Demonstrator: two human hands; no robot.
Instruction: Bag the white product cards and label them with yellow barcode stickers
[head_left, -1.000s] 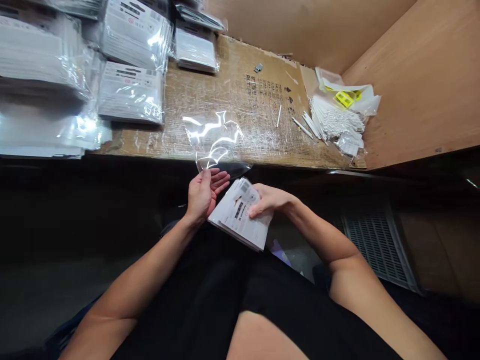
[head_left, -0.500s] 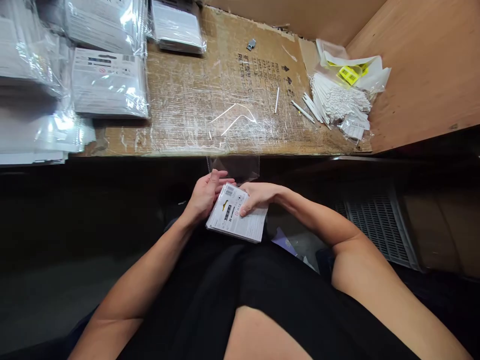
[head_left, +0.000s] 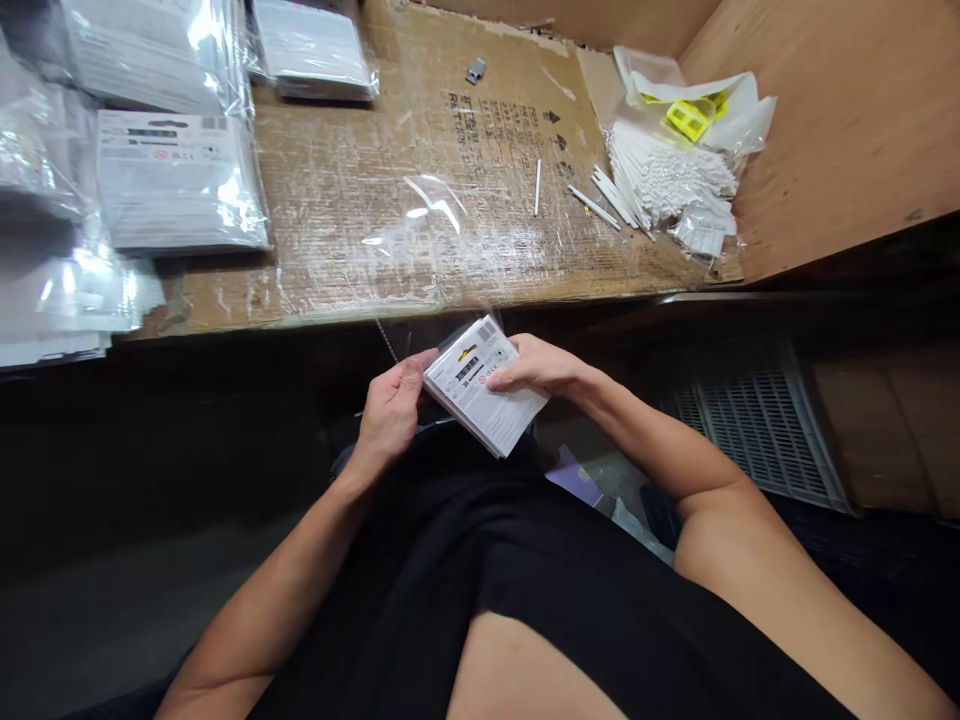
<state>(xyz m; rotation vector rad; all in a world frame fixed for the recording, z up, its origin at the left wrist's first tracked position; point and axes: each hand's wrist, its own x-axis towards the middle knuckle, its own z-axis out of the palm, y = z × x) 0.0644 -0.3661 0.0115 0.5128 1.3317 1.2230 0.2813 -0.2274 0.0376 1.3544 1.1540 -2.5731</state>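
Note:
My right hand [head_left: 536, 368] grips a thin stack of white printed leaflets [head_left: 484, 388] by its upper right side, thumb on top. My left hand [head_left: 391, 408] is closed on the edge of a clear plastic bag [head_left: 420, 245] whose mouth sits around the top end of the stack. The rest of the bag stretches up over the cardboard-covered table [head_left: 360, 170]. Both hands hover over my lap, just below the table's front edge.
Bagged white packs [head_left: 176, 180] lie stacked at the table's left and back. A heap of white sticks [head_left: 664, 185] with a yellow label sits at the right, beside a wooden side wall [head_left: 840, 120]. Loose sticks and a small grey clip [head_left: 475, 70] lie mid-table. A grey slatted crate [head_left: 757, 420] stands lower right.
The left hand went from open beside the bag to closed on its edge. The leaflet stack has moved up, its top end now inside the bag's mouth. The view has shifted downward.

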